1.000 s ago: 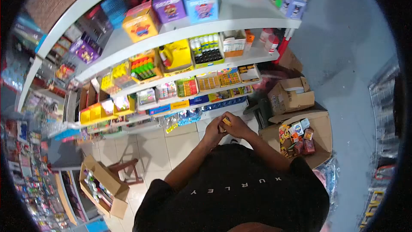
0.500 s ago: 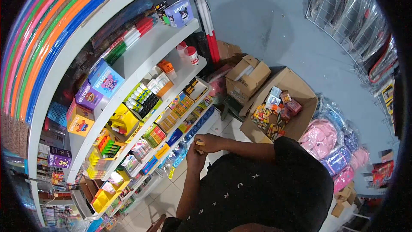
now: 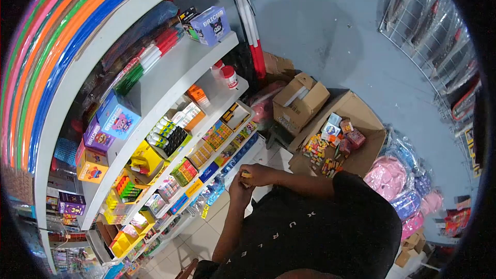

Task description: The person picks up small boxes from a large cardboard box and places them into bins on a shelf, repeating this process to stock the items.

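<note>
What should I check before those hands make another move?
1. Small yellowish item held: ok, it sits between the left hand and right hand, which meet around it.
2. What the item is: cannot tell, fingers cover much of it.
3. Large cardboard box open: ok, its top is open.
4. Small packs inside it neatly arranged: not ok, they lie jumbled.
5. Red-lidded jar on the shelf upright: ok.

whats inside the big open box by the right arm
The box holds small packs, some yellow, orange, red and pale blue; whatever lies under them is covered.
</note>
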The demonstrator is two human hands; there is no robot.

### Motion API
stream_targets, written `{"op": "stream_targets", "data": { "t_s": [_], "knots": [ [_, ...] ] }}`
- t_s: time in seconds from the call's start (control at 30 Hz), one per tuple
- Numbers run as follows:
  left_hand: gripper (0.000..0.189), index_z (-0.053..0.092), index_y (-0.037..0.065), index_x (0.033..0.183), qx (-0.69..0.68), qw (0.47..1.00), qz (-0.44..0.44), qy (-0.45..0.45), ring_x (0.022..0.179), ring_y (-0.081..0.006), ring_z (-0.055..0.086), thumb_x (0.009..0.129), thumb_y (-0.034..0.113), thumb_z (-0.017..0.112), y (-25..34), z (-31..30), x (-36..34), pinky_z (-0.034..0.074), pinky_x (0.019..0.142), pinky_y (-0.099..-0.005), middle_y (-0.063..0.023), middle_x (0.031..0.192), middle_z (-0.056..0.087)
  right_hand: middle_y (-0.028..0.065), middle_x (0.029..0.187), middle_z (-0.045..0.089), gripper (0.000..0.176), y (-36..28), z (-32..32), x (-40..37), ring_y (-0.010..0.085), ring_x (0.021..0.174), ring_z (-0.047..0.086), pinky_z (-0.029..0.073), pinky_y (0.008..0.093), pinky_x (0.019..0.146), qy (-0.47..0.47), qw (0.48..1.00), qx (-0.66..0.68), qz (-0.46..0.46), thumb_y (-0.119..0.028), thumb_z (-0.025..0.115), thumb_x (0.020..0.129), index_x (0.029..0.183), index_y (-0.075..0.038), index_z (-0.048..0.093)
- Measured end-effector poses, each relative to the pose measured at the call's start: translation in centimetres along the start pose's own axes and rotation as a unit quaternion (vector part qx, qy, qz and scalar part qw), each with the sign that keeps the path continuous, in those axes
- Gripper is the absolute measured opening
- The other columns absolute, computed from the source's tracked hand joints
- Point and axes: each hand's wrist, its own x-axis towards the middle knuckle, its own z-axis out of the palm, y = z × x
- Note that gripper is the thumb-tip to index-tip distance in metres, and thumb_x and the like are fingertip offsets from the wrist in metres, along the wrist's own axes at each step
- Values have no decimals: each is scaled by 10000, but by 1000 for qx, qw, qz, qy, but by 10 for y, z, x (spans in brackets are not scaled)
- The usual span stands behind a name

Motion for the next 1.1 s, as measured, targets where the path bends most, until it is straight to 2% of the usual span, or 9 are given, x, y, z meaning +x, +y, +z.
{"op": "stream_targets", "data": {
  "t_s": [0.13,0.3,0.43,0.63,0.7,0.83,0.9,1.0,1.1],
  "knots": [
    [408,470,50,1290,129,990,57,-26,1198,-274,508,1010,339,405,2,31,9,427,1014,-472,-124,1279,517,194,1014,657,398,12,-36,10,331,952,650,502,411,808,-4,1000,-28,9,-349,608,922,1151,-33,529],
    [402,480,59,1286,-13,1000,12,-17,1186,-258,520,1014,344,398,3,41,41,442,1006,-466,-116,1262,528,188,1025,658,410,3,-73,18,317,947,652,505,410,813,-34,999,-37,-3,-367,604,921,1147,-32,534],
    [389,481,59,1284,133,986,91,-43,1194,-258,517,1014,326,399,2,19,51,443,1003,-472,-115,1258,531,186,1044,650,409,5,-76,33,285,957,651,502,400,805,-67,997,-17,-27,-374,606,917,1144,-42,538],
    [372,477,61,1286,12,1000,8,-2,1195,-261,517,1008,301,420,35,36,38,426,1014,-482,-121,1291,512,176,1014,650,417,2,-50,42,294,947,648,498,387,812,10,1000,-3,15,-388,606,921,1148,-46,538],
    [370,488,60,1277,205,969,119,-74,1180,-263,522,1007,306,425,20,7,50,463,988,-469,-110,1276,510,159,1024,640,420,-4,-52,36,262,942,641,494,373,815,13,1000,0,17,-396,620,916,1140,-50,540],
    [367,499,63,1271,-4,1000,-6,5,1143,-256,535,1003,306,440,28,29,34,507,953,-459,-94,1237,517,142,1032,626,435,11,-49,36,222,940,619,486,356,819,-32,998,16,55,-401,641,903,1139,-51,537],
    [385,475,48,1280,119,989,67,-47,1123,-256,543,999,309,452,19,5,44,497,957,-455,-109,1212,519,138,1032,621,448,12,-43,43,209,940,609,483,351,822,-35,997,17,66,-408,649,898,1142,-52,532],
    [380,459,34,1256,-3,1000,-13,-28,1123,-256,543,1001,315,449,24,5,41,488,956,-440,-129,1208,518,123,1038,603,392,-10,-43,38,188,962,589,475,348,848,-37,994,2,101,-363,603,940,1157,-50,514],
    [509,501,29,1284,110,991,74,-12,1047,-219,616,854,177,729,37,11,26,514,929,-343,-108,1136,608,166,1108,582,411,28,-27,51,263,1034,580,449,391,901,-43,994,95,45,-359,507,973,1215,-28,480]
  ]
}}
